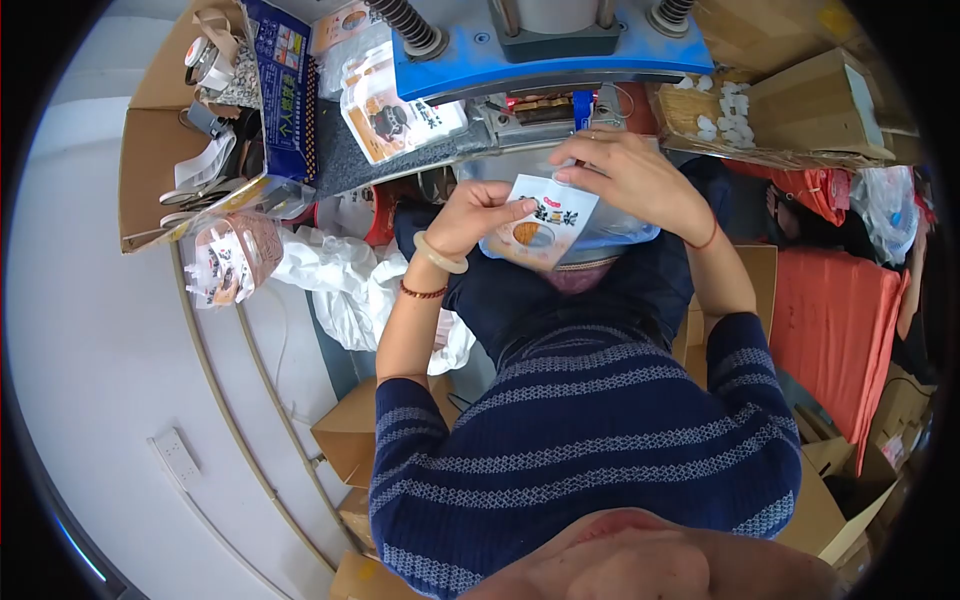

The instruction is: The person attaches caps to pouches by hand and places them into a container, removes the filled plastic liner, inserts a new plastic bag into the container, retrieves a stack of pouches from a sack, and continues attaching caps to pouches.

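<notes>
A white and orange printed pouch is held at a tilt above my lap. My left hand grips its left edge, with the thumb lying on the printed front. At the pouch's top right corner, my right hand has its thumb and bent fingers closed together; whether a small part sits between them I cannot make out. Beneath the pouch, a blue-rimmed plastic tub rests on my lap, partly hidden. More printed pouches lie stacked on the worktop to the left.
A blue press with springs stands straight ahead. Small white caps fill part of a cardboard box at the right. A carton holds tapes and a jar at the left. Red sheeting hangs to the right, near another person's arm.
</notes>
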Motion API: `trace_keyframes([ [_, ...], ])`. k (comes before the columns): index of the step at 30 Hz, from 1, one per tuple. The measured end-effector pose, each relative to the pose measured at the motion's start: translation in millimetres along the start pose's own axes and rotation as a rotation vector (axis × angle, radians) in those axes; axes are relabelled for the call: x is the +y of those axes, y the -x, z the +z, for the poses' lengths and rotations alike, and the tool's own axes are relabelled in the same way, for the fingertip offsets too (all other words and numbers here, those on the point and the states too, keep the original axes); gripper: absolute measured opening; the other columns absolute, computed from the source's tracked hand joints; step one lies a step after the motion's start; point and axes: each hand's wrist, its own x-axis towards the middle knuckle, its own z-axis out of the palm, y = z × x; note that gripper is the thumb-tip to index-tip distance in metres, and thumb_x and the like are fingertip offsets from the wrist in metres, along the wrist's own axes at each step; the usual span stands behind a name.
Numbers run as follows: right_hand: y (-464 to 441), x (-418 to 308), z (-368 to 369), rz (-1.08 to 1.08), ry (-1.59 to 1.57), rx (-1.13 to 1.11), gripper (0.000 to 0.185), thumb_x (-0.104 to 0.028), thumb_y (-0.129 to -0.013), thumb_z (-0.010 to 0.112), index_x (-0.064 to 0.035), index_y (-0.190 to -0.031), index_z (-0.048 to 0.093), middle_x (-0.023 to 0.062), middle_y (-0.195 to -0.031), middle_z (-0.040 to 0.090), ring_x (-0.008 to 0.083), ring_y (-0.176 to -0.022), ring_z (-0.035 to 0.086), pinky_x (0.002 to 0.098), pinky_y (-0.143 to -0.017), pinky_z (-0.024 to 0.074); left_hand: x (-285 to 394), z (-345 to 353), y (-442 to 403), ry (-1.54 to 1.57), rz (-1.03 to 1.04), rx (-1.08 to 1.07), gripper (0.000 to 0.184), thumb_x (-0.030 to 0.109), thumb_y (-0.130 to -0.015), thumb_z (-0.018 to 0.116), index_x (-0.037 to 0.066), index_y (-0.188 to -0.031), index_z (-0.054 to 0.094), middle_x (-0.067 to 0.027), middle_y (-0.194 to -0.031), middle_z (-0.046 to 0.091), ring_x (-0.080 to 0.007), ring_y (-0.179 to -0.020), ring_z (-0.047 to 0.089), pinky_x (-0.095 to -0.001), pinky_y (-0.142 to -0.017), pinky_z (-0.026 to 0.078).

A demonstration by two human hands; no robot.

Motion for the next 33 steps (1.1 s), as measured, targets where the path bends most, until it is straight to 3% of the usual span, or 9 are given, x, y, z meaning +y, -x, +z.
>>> trace_keyframes([
  [5,12.1,58.0,7.9,0.182,0.273,0.502,0.026,-0.028,-0.091,0.06,-0.0048,-0.099,0.069,0.0176,-0.091,0.069,0.0358,-0.08,0.066,0.0418,-0.068,0.0533,-13.5,6.2,-46.5,0.431,-0.097,0.167,0.021,0.008,-0.089,0.07,-0.005,-0.105,0.069,-0.0095,-0.096,0.072,-0.0131,-0.083,0.068,-0.0262,-0.073,0.054],
  [9,38.5,66.2,-42.0,0.744,0.774,0.341,0.024,-0.027,-0.095,0.053,-0.0084,-0.092,0.067,0.0197,-0.093,0.068,0.0357,-0.083,0.068,0.0452,-0.066,0.0538,-17.0,-5.7,-85.2,0.56,-0.045,0.208,0.019,0.007,-0.089,0.069,-0.008,-0.1,0.067,-0.0125,-0.096,0.071,-0.0164,-0.083,0.068,-0.0301,-0.075,0.056],
  [14,58.6,177.5,-24.1,0.663,0.865,0.173,0.02,-0.023,-0.092,0.055,-0.0069,-0.099,0.064,0.0229,-0.093,0.067,0.0388,-0.085,0.067,0.0465,-0.069,0.0533,-13.3,0.5,-77.6,0.533,-0.026,0.232,0.02,0.01,-0.089,0.069,-0.005,-0.103,0.069,-0.0088,-0.094,0.071,-0.0144,-0.081,0.067,-0.0291,-0.074,0.055],
  [17,38.9,163.0,-24.7,0.588,0.62,0.411,0.022,-0.022,-0.093,0.056,-0.0029,-0.104,0.061,0.0233,-0.094,0.068,0.0391,-0.087,0.067,0.046,-0.072,0.0529,-23.9,-37.8,-66.7,-0.154,0.331,0.578,0.023,0.023,-0.089,0.073,0.0,-0.09,0.073,-0.0019,-0.078,0.068,-0.0097,-0.072,0.06,-0.0279,-0.067,0.053],
  [20,46.6,150.1,-11.2,0.541,0.309,0.667,0.027,-0.024,-0.093,0.06,-0.0027,-0.111,0.059,0.0203,-0.094,0.069,0.0337,-0.086,0.068,0.0424,-0.074,0.0526,-11.6,-83.7,-47.9,-1.329,0.798,0.932,0.059,0.027,-0.081,0.077,-0.002,-0.128,0.054,-0.0222,-0.125,0.058,-0.0319,-0.117,0.057,-0.0427,-0.098,0.044],
  [21,49.8,146.8,-10.2,0.501,0.139,0.789,0.03,-0.023,-0.092,0.063,-0.0021,-0.114,0.058,0.0176,-0.094,0.069,0.0284,-0.085,0.069,0.0388,-0.075,0.0522,-44.0,-109.9,-43.3,-1.211,0.659,0.592,0.073,0.021,-0.081,0.075,0.003,-0.142,0.039,-0.021,-0.149,0.038,-0.0331,-0.139,0.035,-0.0458,-0.11,0.032],
  [23,55.8,113.5,-16.6,0.556,0.073,0.825,0.03,-0.022,-0.091,0.066,-0.0037,-0.115,0.06,0.0142,-0.094,0.069,0.0235,-0.084,0.066,0.0353,-0.075,0.0514,-57.5,-91.6,-17.7,-1.519,0.551,0.577,0.058,0.007,-0.08,0.069,0.003,-0.134,0.049,-0.0162,-0.144,0.047,-0.0298,-0.135,0.043,-0.046,-0.108,0.036],
  [27,56.1,42.5,-5.6,0.388,-0.054,0.708,0.024,-0.017,-0.089,0.07,-0.0049,-0.11,0.067,0.0067,-0.098,0.068,0.0148,-0.084,0.062,0.028,-0.074,0.0497,-38.0,-69.9,2.1,-1.142,0.655,0.804,0.034,-0.01,-0.077,0.058,0.005,-0.104,0.072,-0.01,-0.107,0.072,-0.0264,-0.104,0.067,-0.0352,-0.091,0.051],
  [33,16.9,-26.0,30.0,0.022,-0.266,0.494,0.02,-0.007,-0.083,0.073,-0.0032,-0.102,0.071,0.0077,-0.098,0.069,0.0187,-0.083,0.063,0.0278,-0.071,0.0502,1.5,-11.2,18.9,-0.49,0.494,0.647,0.031,-0.009,-0.078,0.06,0.002,-0.104,0.073,-0.0119,-0.101,0.073,-0.0152,-0.091,0.069,-0.0264,-0.08,0.052],
])
